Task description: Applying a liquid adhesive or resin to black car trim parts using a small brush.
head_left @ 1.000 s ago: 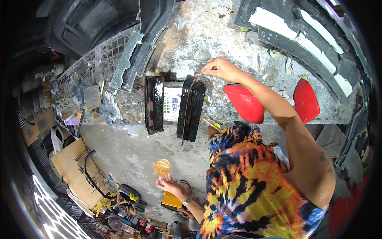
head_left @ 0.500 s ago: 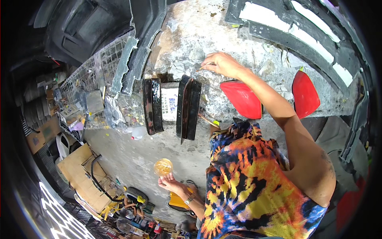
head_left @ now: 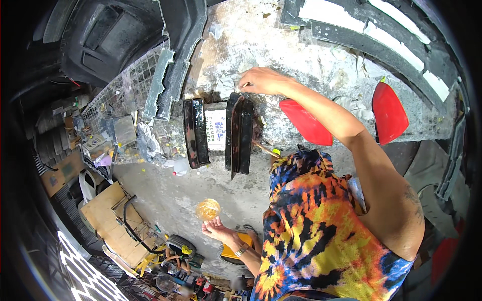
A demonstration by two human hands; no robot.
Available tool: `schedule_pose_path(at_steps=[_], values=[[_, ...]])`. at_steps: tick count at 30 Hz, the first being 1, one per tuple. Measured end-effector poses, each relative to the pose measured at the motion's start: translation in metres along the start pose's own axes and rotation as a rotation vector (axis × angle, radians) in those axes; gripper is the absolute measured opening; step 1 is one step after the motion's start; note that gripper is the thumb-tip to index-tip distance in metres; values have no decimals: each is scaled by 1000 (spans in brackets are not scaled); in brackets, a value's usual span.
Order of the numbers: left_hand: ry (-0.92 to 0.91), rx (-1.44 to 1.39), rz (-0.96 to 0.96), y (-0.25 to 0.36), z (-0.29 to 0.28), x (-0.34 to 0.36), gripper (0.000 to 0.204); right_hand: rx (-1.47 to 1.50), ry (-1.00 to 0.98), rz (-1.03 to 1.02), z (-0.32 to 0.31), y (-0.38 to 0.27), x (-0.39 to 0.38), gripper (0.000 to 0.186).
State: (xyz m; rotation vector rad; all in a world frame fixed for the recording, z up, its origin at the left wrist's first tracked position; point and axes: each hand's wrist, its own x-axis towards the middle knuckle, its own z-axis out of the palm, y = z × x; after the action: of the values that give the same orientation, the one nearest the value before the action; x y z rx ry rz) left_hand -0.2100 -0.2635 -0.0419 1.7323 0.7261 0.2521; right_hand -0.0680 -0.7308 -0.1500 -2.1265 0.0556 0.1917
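Observation:
My left hand [head_left: 217,230] holds a round clear cup of amber substance [head_left: 208,209], low over the concrete floor. My right hand [head_left: 255,80] reaches across the bench, fingers closed just above the top end of a long black ridged piece [head_left: 237,133]; what they grip is too small to make out. A second black channel piece [head_left: 196,133] lies to its left, both over a white printed container [head_left: 216,128] between them. A thin wooden stick [head_left: 263,148] shows right of the ridged piece. Two glossy red panels [head_left: 311,128] [head_left: 390,113] lie to the right.
Big dark moulded parts [head_left: 105,35] fill the bench's back left, grey curved pieces with white patches [head_left: 366,42] its back right. A plywood board [head_left: 113,220], a tyre [head_left: 179,246] and a yellow object [head_left: 235,251] are below. Other people [head_left: 175,263] are among the clutter at the bottom.
My right hand has moved left along the top of the black ridged piece, and the thin stick earlier in its fingers is hard to see now. The camera view has shifted slightly.

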Motion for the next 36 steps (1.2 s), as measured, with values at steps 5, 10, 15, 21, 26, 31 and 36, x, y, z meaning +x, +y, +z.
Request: schedule_pose_path(at_steps=[5,10,15,21,26,31,36], values=[[1,-10,-9,-3,0,4,30,-10,38,-83,0,9,-16,20],[-7,-14,-20,-5,-1,8,30,-64,-6,-69,-11,-2,-33,18],[-62,-44,12,-8,-4,12,29,-8,-117,15,-22,-16,-56,19],[-146,-72,45,-1,10,3,33,87,93,-4,-21,-26,-102,18],[-222,-53,39,1,20,-12,36,755,203,142,6,-81,-131,16],[-392,-46,14,-7,33,-11,38,991,-41,140,65,-147,-139,18],[-502,-23,108,-16,39,-9,41,697,-91,-43,106,-185,-127,16]])
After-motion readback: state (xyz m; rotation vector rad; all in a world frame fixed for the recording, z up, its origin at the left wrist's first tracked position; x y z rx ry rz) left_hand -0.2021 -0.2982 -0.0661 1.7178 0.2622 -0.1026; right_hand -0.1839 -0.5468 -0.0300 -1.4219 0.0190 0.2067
